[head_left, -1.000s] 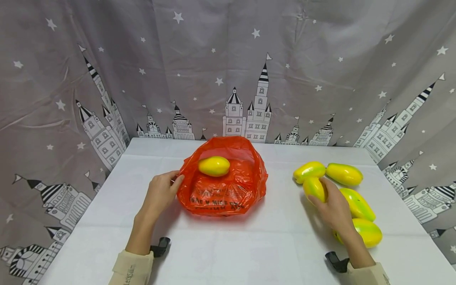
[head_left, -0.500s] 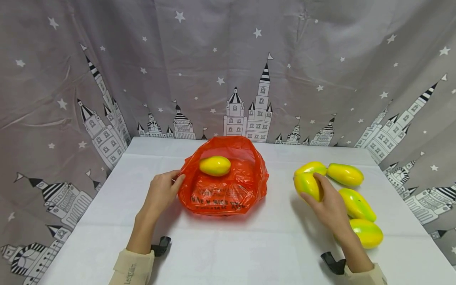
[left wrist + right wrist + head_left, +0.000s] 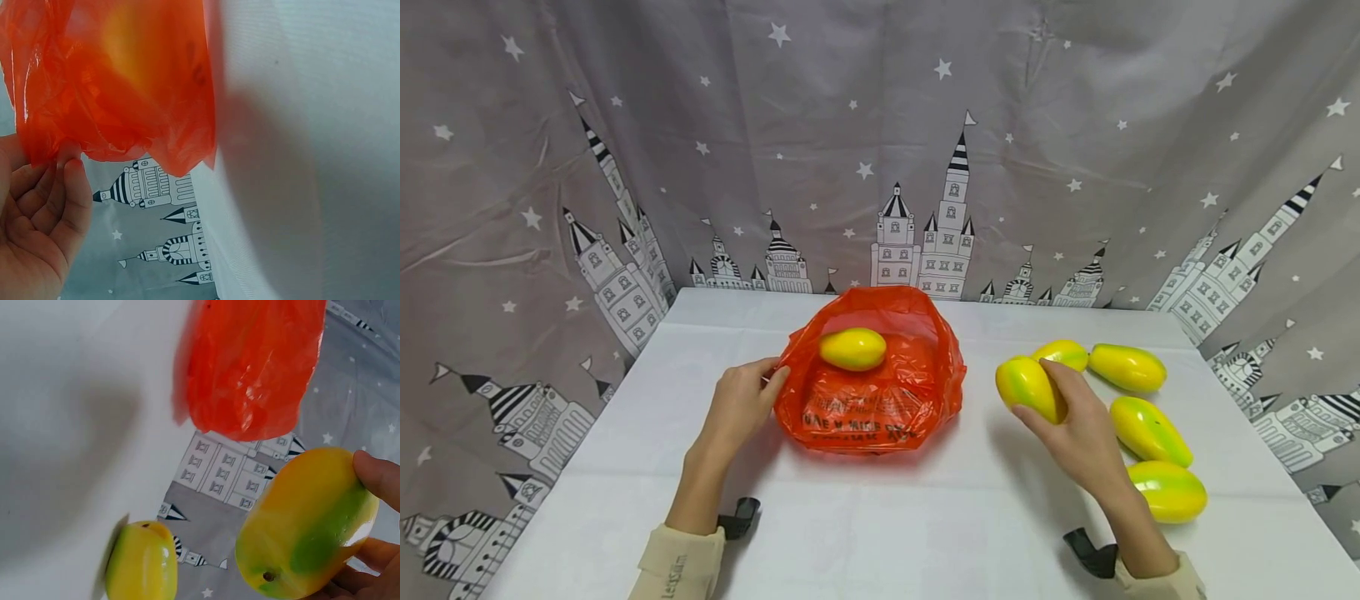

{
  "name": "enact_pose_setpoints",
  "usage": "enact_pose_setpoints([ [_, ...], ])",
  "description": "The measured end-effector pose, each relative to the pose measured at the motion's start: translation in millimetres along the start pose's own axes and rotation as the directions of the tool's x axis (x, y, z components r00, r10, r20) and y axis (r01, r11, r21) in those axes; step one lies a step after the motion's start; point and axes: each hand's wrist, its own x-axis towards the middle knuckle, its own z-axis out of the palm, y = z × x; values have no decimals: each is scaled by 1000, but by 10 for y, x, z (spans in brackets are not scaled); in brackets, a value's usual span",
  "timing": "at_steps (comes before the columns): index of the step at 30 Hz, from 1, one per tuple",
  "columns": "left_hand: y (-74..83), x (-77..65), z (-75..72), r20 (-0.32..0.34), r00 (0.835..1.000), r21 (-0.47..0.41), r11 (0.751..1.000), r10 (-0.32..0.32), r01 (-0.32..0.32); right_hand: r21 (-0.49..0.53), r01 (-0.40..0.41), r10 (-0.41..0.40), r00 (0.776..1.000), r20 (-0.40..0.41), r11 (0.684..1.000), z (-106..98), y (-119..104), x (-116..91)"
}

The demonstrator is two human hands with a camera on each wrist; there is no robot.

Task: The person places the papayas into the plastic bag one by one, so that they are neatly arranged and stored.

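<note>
A red plastic bag [image 3: 880, 417] lies with its mouth spread, one yellow mango [image 3: 853, 349] inside it. My left hand [image 3: 741, 408] pinches the bag's left rim between thumb and fingers; in the left wrist view the fingertips of the left hand [image 3: 47, 206] meet the red film. My right hand [image 3: 1086, 433] grips another yellow mango with green patches [image 3: 1030, 389], raised off the table between the bag and the other fruit. In the right wrist view this mango [image 3: 306, 525] shows a dark stem spot, with the thumb on one side and fingers beneath.
Several more mangoes lie at the right: one behind the held fruit [image 3: 1063, 354], one at the back [image 3: 1126, 367], one beside my wrist [image 3: 1152, 429] and one nearer the front [image 3: 1168, 492]. A white cloth [image 3: 910, 533] covers the table; a grey castle-print curtain [image 3: 820, 125] hangs behind.
My right hand has lifted its mango from among the others and carried it left, toward the bag. The left hand stays at the bag's rim.
</note>
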Motion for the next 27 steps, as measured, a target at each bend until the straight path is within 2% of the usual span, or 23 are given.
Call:
enact_pose_setpoints([
  [12,-2,-2,-7,-2,1000,-1,1000,9,-9,71,90,-93,995,42,993,125,-217,68],
  [22,-13,8,7,-1,1000,4,1000,10,-10,144,52,-64,995,81,988,291,-479,122],
  [27,-10,7,11,-7,1000,5,1000,16,-16,169,104,-117,991,71,980,371,-560,168],
])
